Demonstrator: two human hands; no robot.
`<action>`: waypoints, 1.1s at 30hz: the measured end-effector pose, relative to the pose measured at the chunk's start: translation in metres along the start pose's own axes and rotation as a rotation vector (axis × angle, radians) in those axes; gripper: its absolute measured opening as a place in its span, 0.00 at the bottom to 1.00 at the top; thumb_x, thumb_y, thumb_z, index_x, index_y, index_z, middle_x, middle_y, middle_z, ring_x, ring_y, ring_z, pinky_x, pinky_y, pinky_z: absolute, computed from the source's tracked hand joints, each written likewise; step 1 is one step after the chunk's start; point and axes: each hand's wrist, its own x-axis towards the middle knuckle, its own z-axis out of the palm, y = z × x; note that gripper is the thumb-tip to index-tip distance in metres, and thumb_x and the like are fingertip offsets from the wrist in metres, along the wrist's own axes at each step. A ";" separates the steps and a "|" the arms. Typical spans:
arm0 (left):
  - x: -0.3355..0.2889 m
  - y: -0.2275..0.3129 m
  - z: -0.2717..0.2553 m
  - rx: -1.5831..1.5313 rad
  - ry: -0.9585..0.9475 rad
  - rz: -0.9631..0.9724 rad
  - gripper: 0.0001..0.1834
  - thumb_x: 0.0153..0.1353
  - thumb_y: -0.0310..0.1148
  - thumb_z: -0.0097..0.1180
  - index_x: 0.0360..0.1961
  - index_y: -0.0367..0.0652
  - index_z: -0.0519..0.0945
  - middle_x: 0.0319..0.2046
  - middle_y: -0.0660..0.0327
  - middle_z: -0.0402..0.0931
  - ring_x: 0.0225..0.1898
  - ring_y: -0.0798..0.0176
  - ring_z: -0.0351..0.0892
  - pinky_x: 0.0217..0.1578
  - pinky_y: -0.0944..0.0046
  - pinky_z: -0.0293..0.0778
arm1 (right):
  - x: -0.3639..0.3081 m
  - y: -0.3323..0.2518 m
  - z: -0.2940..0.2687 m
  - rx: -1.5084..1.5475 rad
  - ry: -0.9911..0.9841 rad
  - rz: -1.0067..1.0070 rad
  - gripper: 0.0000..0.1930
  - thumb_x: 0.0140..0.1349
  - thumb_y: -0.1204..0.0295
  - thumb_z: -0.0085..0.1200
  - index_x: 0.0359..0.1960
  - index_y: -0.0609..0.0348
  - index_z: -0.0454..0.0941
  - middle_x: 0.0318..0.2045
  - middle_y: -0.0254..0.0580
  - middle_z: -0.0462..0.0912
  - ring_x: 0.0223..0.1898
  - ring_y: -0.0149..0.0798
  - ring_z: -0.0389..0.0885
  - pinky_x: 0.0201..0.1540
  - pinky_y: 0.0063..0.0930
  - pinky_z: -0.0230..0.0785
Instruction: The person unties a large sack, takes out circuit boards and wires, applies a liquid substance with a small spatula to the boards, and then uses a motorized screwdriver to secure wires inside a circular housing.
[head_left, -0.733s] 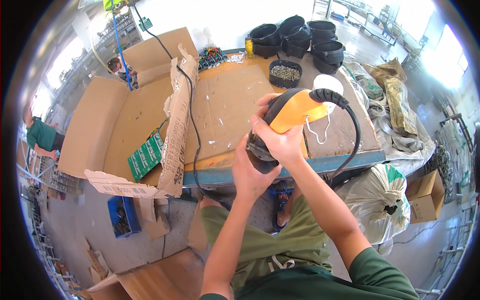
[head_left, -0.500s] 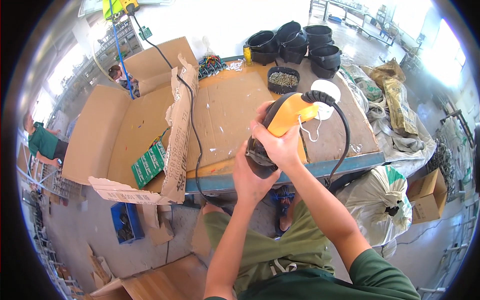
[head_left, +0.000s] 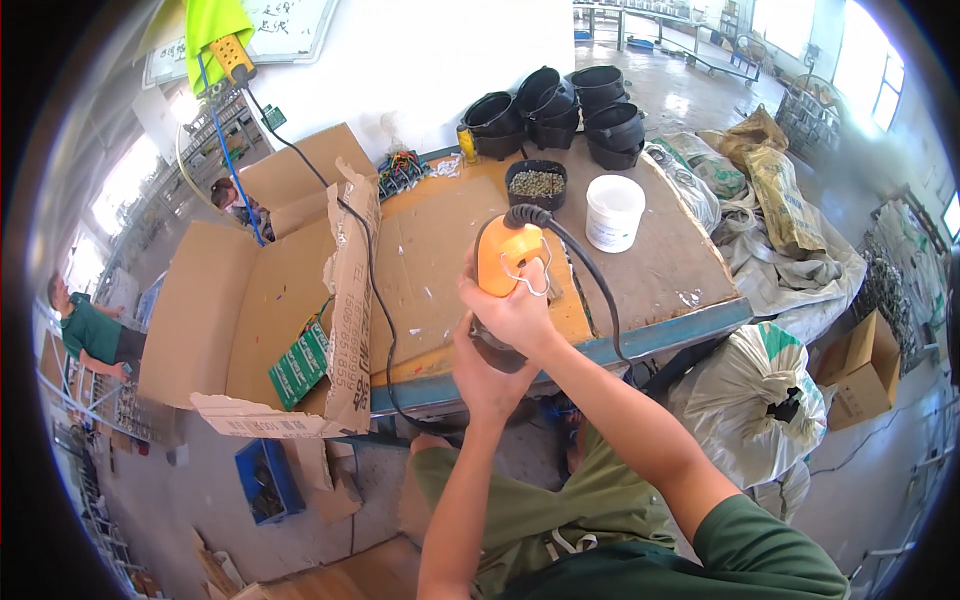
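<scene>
An orange and dark-grey corded power tool point(head_left: 497, 255) is held up over the table's front edge. My right hand point(head_left: 518, 308) wraps round its body just below the orange end, where a white wire loop hangs. Beneath it, my left hand point(head_left: 487, 378) is closed round the dark lower part point(head_left: 497, 352) of the tool. The tool's tip is hidden by the hands. From the orange end a thick black cord point(head_left: 598, 280) arcs right and down past the table edge.
A large open carton point(head_left: 243, 290) with a green box point(head_left: 300, 370) stands left. Cardboard point(head_left: 430, 260) covers the table point(head_left: 660, 345). Behind are black buckets point(head_left: 612, 132), a tray of small metal parts point(head_left: 536, 186) and a white tub point(head_left: 613, 214). Sacks point(head_left: 750, 400) lie right; two people point(head_left: 95, 325) are far left.
The tool and both hands have moved slightly left, and the tool has turned more upright. The view has shifted, showing more of the back wall and the side of the white tub.
</scene>
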 end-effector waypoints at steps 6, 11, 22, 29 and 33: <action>0.000 0.003 0.000 -0.027 0.007 0.010 0.47 0.39 0.39 0.82 0.57 0.34 0.66 0.43 0.50 0.79 0.42 0.56 0.83 0.45 0.60 0.78 | -0.003 0.001 -0.003 -0.011 -0.043 -0.063 0.07 0.53 0.78 0.62 0.32 0.61 0.77 0.25 0.31 0.80 0.28 0.25 0.79 0.34 0.25 0.72; -0.004 -0.004 -0.002 -0.065 -0.061 -0.054 0.50 0.39 0.39 0.81 0.60 0.35 0.64 0.46 0.49 0.78 0.44 0.54 0.83 0.47 0.59 0.78 | -0.001 0.000 -0.008 -0.076 -0.154 -0.070 0.09 0.54 0.79 0.63 0.36 0.60 0.78 0.29 0.32 0.80 0.30 0.29 0.78 0.36 0.24 0.72; -0.008 0.000 -0.001 0.044 -0.083 0.080 0.49 0.39 0.45 0.80 0.62 0.40 0.69 0.57 0.51 0.77 0.55 0.45 0.79 0.54 0.51 0.75 | -0.039 -0.023 -0.033 -0.136 -0.042 -0.147 0.15 0.52 0.74 0.71 0.39 0.55 0.78 0.28 0.34 0.84 0.30 0.28 0.84 0.35 0.27 0.77; -0.011 -0.004 0.005 0.145 0.023 0.172 0.55 0.33 0.41 0.79 0.65 0.41 0.64 0.57 0.49 0.74 0.55 0.39 0.75 0.53 0.45 0.73 | -0.051 -0.030 -0.046 0.274 -0.017 -0.269 0.19 0.54 0.84 0.63 0.44 0.61 0.68 0.29 0.41 0.81 0.28 0.31 0.78 0.36 0.27 0.73; -0.010 -0.003 0.003 0.161 0.042 0.195 0.54 0.35 0.42 0.80 0.64 0.37 0.65 0.56 0.49 0.74 0.53 0.41 0.76 0.53 0.46 0.73 | -0.057 -0.026 -0.058 0.082 0.067 -0.221 0.18 0.57 0.87 0.62 0.45 0.61 0.68 0.30 0.40 0.81 0.30 0.27 0.78 0.36 0.21 0.72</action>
